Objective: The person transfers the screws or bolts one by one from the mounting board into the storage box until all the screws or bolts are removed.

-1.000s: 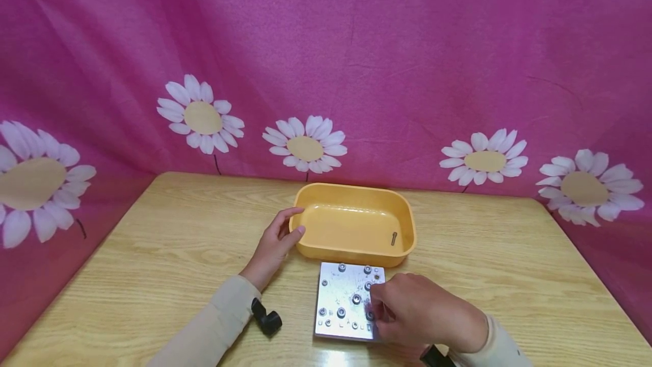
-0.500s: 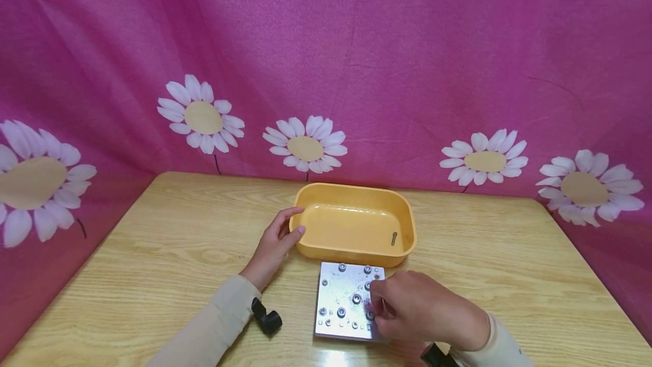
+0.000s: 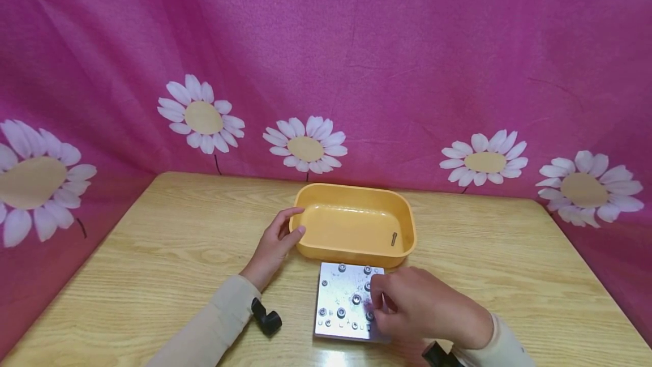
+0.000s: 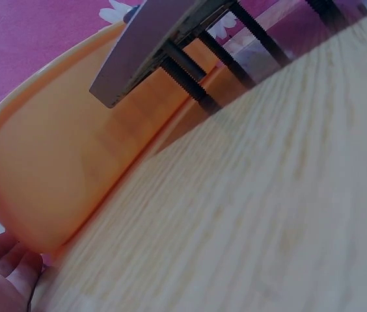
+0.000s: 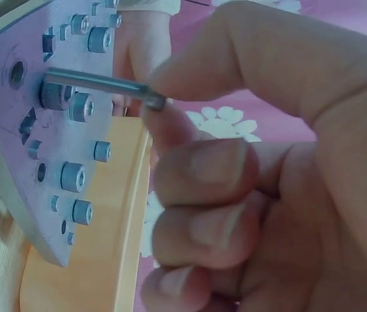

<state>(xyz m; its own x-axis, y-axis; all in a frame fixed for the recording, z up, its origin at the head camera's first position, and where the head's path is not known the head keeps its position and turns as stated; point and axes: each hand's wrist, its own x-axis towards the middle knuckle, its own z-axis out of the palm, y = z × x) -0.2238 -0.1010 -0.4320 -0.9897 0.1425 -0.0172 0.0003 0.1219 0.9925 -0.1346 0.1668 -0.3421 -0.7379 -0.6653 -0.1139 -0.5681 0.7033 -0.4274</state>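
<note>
My right hand (image 3: 428,307) is over the right edge of a square metal plate (image 3: 333,296). Thumb and forefinger pinch one end of a slim metal bolt (image 5: 99,82); its other end lies close to the plate's face, and I cannot tell whether it sits in a hole. The other fingers (image 5: 203,234) are curled. Several socket-head screws (image 5: 73,177) stand in the plate, and threaded shanks (image 4: 232,62) stick out below it. My left hand (image 3: 272,248) holds the left end of a yellow tray (image 3: 351,255), thumb and forefinger over the rim.
A small loose screw (image 3: 394,239) lies in the tray's right end. The tray stands just behind the plate on a wooden table (image 3: 204,231). Behind the table hangs a pink cloth (image 3: 392,72) with daisies. A black mount (image 3: 266,317) sits by the left sleeve.
My right hand has shifted slightly up and right at the plate's right edge. The left hand, tray and plate have stayed in place.
</note>
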